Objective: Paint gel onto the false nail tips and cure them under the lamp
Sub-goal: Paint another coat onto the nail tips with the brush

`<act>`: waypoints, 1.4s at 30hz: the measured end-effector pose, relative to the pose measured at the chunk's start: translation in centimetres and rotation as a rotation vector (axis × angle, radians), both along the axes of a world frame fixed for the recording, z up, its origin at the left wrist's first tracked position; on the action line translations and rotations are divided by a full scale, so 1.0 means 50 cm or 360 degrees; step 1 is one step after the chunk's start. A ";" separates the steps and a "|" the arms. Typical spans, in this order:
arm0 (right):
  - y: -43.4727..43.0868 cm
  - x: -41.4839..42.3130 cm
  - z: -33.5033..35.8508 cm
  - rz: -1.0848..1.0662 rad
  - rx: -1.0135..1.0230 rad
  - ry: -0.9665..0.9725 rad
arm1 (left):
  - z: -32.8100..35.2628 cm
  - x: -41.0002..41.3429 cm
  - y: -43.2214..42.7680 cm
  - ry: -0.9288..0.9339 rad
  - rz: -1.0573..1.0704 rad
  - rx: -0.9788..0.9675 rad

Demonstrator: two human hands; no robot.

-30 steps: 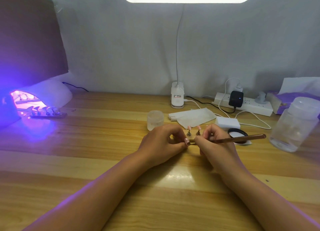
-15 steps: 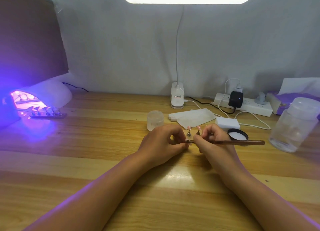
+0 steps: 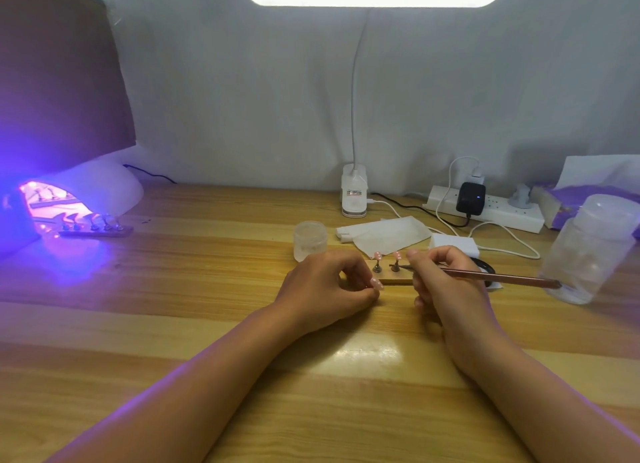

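Note:
My left hand [image 3: 325, 289] pinches a pink false nail tip [image 3: 376, 284] on its small stand, low over the table. My right hand [image 3: 440, 282] grips a thin brown gel brush [image 3: 498, 277]; its bristle end points left, near a second pink tip [image 3: 397, 255] standing on a wooden holder strip [image 3: 398, 281]. Another pink tip [image 3: 378, 255] stands beside it. At the far left the white curing lamp [image 3: 100, 188] glows purple, with a strip of several tips [image 3: 95, 227] at its mouth.
A frosted small jar [image 3: 310, 239], folded tissue [image 3: 384, 235] and a white block [image 3: 453, 244] lie behind my hands. A clear plastic bottle [image 3: 588, 251] stands at the right. A power strip [image 3: 485, 211], cables and the desk lamp base [image 3: 354, 195] line the wall.
My right hand has drawn the brush away from the tip in my left hand, up and to the right toward the tips on the holder. My left hand has stayed put.

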State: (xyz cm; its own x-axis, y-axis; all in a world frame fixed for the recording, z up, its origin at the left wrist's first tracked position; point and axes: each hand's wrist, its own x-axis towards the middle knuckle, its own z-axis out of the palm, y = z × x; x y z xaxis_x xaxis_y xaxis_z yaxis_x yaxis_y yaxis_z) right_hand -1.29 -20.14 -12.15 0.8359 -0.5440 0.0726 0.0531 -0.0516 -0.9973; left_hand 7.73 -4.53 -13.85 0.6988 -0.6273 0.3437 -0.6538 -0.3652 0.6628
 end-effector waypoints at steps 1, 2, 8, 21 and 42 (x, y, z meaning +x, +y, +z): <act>0.000 0.000 -0.001 0.0025 -0.0028 0.0005 | 0.000 -0.001 0.000 0.0006 -0.0009 0.0000; 0.000 0.000 -0.002 0.0036 -0.0065 0.0006 | 0.001 -0.001 0.000 0.0010 -0.0019 0.0000; 0.006 -0.001 -0.008 0.0022 -0.0247 -0.0017 | 0.005 0.000 0.002 -0.0027 -0.0042 0.0037; 0.014 0.000 -0.006 0.0130 -0.0513 0.0115 | 0.008 0.000 0.001 -0.0057 -0.0030 0.0077; 0.017 -0.002 -0.004 0.0165 -0.0474 0.0053 | 0.004 0.001 0.001 -0.0047 -0.0033 0.0044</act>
